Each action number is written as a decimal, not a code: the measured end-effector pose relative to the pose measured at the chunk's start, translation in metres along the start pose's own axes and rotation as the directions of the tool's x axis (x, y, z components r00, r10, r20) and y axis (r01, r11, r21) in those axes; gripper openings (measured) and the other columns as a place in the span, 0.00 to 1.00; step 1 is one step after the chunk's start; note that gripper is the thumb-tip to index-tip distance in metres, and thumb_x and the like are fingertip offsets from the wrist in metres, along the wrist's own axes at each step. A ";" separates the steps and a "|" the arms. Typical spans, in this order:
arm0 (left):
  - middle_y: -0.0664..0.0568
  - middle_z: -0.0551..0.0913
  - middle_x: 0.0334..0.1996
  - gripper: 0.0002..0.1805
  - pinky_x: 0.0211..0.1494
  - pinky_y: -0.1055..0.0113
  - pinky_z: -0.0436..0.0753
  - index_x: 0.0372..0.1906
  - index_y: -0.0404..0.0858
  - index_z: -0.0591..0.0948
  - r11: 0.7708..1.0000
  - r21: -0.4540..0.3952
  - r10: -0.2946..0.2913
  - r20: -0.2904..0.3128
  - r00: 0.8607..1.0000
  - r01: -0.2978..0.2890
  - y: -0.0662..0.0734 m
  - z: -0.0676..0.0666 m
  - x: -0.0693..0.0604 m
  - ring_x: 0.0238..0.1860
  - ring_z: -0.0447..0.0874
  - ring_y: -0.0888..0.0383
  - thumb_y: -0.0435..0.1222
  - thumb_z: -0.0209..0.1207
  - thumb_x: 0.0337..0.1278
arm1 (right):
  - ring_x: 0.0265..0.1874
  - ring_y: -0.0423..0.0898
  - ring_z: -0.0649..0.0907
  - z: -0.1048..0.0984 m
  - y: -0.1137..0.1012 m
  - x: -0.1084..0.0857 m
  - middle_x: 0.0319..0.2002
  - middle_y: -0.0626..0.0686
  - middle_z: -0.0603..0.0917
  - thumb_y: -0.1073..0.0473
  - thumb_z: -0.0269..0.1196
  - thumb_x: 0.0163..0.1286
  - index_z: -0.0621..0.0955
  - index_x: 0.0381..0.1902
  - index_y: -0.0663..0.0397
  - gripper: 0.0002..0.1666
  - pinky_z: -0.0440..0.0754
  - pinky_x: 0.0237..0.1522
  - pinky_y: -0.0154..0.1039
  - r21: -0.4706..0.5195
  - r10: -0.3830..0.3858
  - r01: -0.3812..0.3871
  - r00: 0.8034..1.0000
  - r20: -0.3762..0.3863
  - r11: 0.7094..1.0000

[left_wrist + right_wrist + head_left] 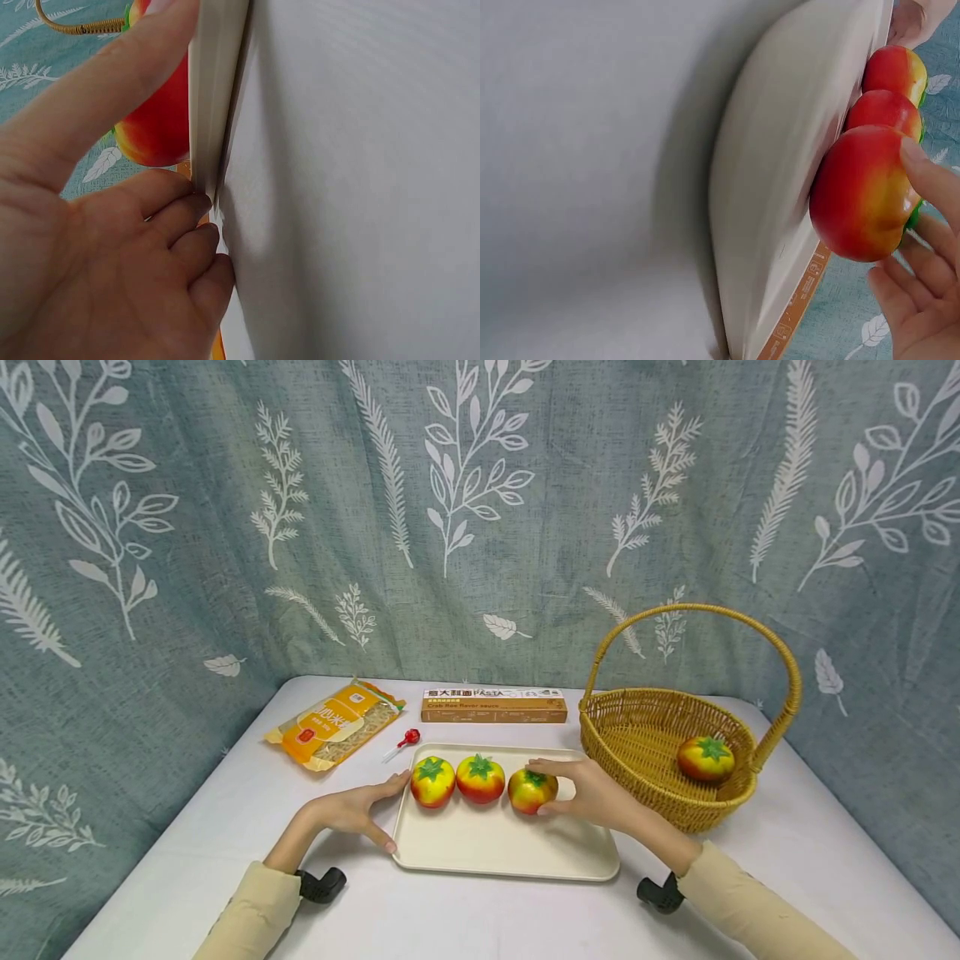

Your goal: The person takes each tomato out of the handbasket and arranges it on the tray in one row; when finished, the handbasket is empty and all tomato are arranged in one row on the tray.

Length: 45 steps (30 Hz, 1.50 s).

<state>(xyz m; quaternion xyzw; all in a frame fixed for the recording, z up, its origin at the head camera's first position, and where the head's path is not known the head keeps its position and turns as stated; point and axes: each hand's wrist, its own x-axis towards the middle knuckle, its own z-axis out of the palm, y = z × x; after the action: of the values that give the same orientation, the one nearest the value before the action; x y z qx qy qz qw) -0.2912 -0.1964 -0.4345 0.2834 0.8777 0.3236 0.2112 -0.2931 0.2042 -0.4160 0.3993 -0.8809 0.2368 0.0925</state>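
A cream tray (510, 850) lies on the white table with three red-and-yellow tomatoes in a row along its far side: a left tomato (432, 782), a middle tomato (480, 779) and a right tomato (532, 791). My right hand (600, 793) holds the right tomato between thumb and fingers; the right wrist view shows its thumb (930, 180) against the red skin. At the tray's left edge, my left hand (341, 812) rests with thumb and fingers spread along the rim. In the left wrist view its fingertips (196, 204) touch the rim.
To the right stands a wicker basket (667, 814) with a tall handle, holding another tomato (705, 759). Behind the tray lies a pasta box (493, 706). At the back left are an orange food packet (337, 724) and a red lollipop (410, 737). A patterned curtain (480, 527) hangs behind.
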 end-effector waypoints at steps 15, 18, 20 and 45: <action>0.37 0.46 0.75 0.61 0.73 0.44 0.46 0.76 0.34 0.49 1.000 0.003 -0.001 -0.001 1.000 0.001 0.000 0.000 0.000 0.75 0.42 0.41 0.44 0.75 0.42 | 0.56 0.54 0.79 0.005 0.001 0.002 0.57 0.57 0.80 0.55 0.75 0.53 0.77 0.61 0.62 0.38 0.76 0.57 0.48 0.022 0.012 -0.012 0.999 -0.034 1.000; 0.37 0.45 0.75 0.61 0.73 0.44 0.46 0.76 0.34 0.49 1.000 0.000 -0.002 0.002 1.000 0.002 0.000 0.000 0.000 0.75 0.42 0.41 0.44 0.75 0.42 | 0.57 0.55 0.78 0.001 -0.002 0.001 0.58 0.57 0.79 0.56 0.75 0.53 0.76 0.62 0.62 0.38 0.76 0.57 0.50 0.016 0.018 -0.017 0.999 -0.040 1.000; 0.37 0.45 0.75 0.61 0.73 0.44 0.46 0.76 0.35 0.49 1.000 -0.002 -0.006 0.001 1.000 0.006 0.001 0.000 0.000 0.75 0.42 0.41 0.44 0.75 0.42 | 0.57 0.56 0.78 -0.003 -0.004 -0.001 0.59 0.57 0.79 0.56 0.75 0.53 0.76 0.62 0.61 0.39 0.76 0.57 0.50 0.015 0.025 -0.025 0.999 -0.047 1.000; 0.37 0.45 0.75 0.61 0.73 0.43 0.45 0.76 0.36 0.48 1.000 -0.003 0.004 0.005 1.000 -0.004 0.000 0.001 -0.001 0.75 0.41 0.41 0.45 0.74 0.42 | 0.21 0.49 0.81 -0.087 0.006 -0.025 0.51 0.58 0.84 0.50 0.72 0.57 0.80 0.60 0.50 0.33 0.83 0.39 0.51 -0.058 0.193 -0.204 0.969 -0.155 0.977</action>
<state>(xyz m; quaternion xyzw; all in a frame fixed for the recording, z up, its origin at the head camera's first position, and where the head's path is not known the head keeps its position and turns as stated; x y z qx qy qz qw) -0.2902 -0.1970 -0.4351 0.2856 0.8761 0.3246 0.2132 -0.2831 0.2669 -0.3516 0.2865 -0.9153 0.2413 0.1482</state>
